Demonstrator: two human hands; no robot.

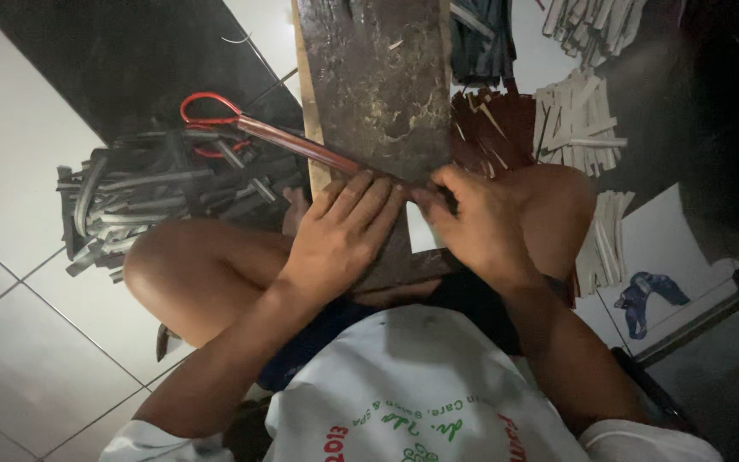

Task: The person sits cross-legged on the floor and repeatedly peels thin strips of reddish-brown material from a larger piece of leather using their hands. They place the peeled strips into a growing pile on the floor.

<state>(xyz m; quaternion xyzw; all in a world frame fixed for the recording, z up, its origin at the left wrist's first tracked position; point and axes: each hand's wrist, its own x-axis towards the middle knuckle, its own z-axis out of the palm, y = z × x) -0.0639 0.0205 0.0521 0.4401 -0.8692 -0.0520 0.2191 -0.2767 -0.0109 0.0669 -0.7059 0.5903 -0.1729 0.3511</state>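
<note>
Far left: white floor tiles (19,171) w/ a heap of dark grey strips (130,201) lying on them, just beside the person's bent knee (173,265). Red-handled scissors (211,120) rest on top of the heap, handles to the left; a long reddish strip (301,147) runs from near the handles diagonally down-right to the fingers of the left hand.

Centre: a dark, worn wooden board (378,77) runs from the top edge down into the person's lap, pale wood along its left edge. Left hand (344,235) lies flat on the board's lower part, fingers spread slightly & pressed down, fingertips touching the near end of the reddish strip. Can't tell if it grips anything underneath.

Right hand (476,218) is just beside the left, nearly touching, fingers curled in w/ thumb & forefinger pinching something small and dark at the board's right edge; what exactly it is can't be made out. The hand sits over the other knee (558,205).

Right of the board: a pile of dark reddish-brown strips (489,128), then bundles of pale strips (579,120) on the floor, more of them at top right (592,26) and lower beside the leg (605,248). A dark bundle (481,43) lies at the top next to the board. Far right: a blue figure (647,295) on a white sheet.

Bottom: the person's white shirt (421,385) w/ printed lettering.
</note>
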